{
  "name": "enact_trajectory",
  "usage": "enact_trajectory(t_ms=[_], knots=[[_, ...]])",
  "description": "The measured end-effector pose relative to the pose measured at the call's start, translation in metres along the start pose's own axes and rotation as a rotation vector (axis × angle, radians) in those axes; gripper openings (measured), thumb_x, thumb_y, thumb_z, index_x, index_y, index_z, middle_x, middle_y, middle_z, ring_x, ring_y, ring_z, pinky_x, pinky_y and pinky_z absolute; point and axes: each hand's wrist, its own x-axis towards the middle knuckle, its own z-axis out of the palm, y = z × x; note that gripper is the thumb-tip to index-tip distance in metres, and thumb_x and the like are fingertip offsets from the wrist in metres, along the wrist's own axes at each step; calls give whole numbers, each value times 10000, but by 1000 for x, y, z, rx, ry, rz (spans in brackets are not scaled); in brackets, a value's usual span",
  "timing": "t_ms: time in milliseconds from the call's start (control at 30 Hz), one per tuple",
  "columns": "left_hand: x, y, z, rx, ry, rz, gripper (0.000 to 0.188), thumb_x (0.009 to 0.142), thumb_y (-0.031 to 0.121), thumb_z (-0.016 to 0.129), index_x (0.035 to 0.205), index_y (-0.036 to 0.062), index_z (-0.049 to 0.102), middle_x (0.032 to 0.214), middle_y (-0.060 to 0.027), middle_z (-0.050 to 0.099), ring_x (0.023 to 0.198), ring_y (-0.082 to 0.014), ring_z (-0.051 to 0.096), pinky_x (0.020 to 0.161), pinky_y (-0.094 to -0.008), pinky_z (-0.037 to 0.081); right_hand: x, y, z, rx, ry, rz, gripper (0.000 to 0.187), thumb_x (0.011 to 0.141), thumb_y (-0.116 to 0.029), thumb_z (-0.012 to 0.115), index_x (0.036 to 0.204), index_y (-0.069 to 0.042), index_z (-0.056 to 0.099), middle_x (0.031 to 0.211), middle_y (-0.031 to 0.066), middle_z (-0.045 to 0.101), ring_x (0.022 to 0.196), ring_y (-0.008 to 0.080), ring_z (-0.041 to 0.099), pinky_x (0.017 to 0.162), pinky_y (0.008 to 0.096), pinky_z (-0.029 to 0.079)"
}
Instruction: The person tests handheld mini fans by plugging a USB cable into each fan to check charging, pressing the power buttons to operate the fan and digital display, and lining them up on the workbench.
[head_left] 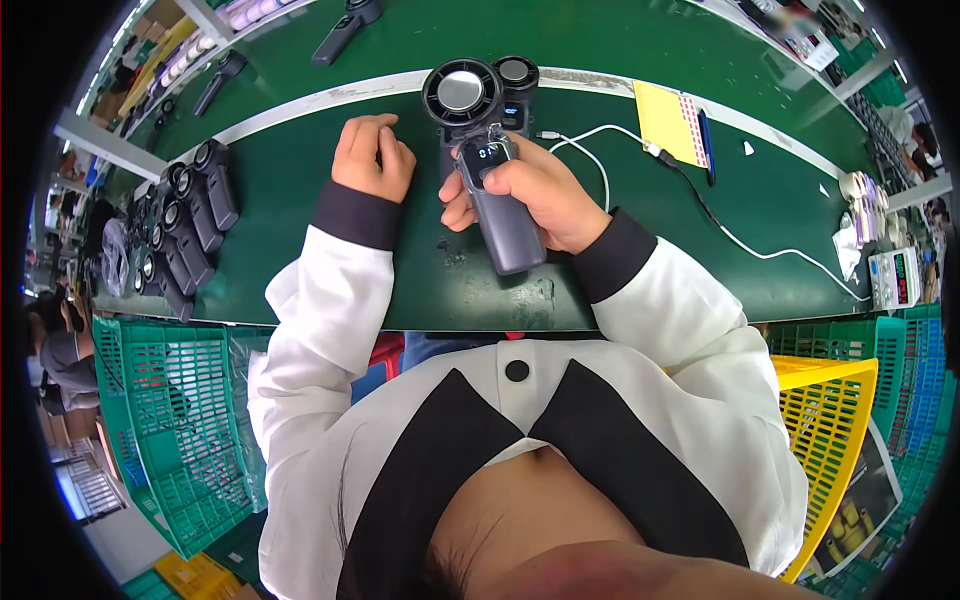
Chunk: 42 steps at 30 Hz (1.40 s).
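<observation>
A dark grey handheld fan [510,230] is gripped in my right hand [545,195], its round head pointing away from me. My thumb presses beside the small lit display on its handle, and my fingers wrap round the far side. Just behind it, partly hidden, lies a second handheld fan [516,72], also with a lit display. To the left, my left hand [375,158] rests on the green table [300,280] with its fingers loosely curled and nothing visible in them. It is apart from both fans.
Several dark fans [185,235] lie in a row at the table's left. A white charging cable [740,240], a yellow notepad [668,125] and a pen [707,148] lie to the right. A small meter [893,280] stands at the right edge. Green [185,420] and yellow crates [825,410] flank me.
</observation>
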Motion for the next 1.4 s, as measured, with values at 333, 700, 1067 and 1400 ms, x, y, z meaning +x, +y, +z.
enact_trajectory(t_ms=[333, 700, 1067, 1400], knots=[[-1, 31, -7, -165, 0, -28, 74, 687, -31, 549, 741, 14, 569, 702, -97, 559, 541, -221, 472, 497, -281, 398, 3, 2, 0, -14, 9, -28, 377, 730, -53, 398, 1092, 49, 405, 935, 224, 566, 786, 304, 602, 743, 354, 504], [-1, 33, -14, -142, 28, -61, 172, 702, 21, 579, 568, 44, 475, 552, -78, 457, 440, -224, 371, 412, -315, 321, 4, 7, -4, 23, 63, -38, 374, 781, -33, 430, 1135, 77, 389, 1015, 220, 559, 857, 298, 611, 777, 344, 510], [-8, 89, -6, -262, -346, -471, 147, 685, 115, 613, 664, 13, 509, 555, -79, 493, 459, -222, 425, 431, -305, 368, 12, 12, -3, 168, 169, -142, 398, 870, -88, 400, 1248, 32, 365, 1270, 170, 458, 1163, 258, 451, 1009, 337, 324], [1, 47, -26, -750, -102, -982, 309, 670, 233, 675, 834, -7, 570, 672, -77, 561, 573, -157, 513, 539, -260, 447, 8, 15, 0, -182, 42, -182, 356, 928, -142, 385, 1252, 6, 385, 1231, 145, 481, 1135, 223, 466, 966, 311, 357]])
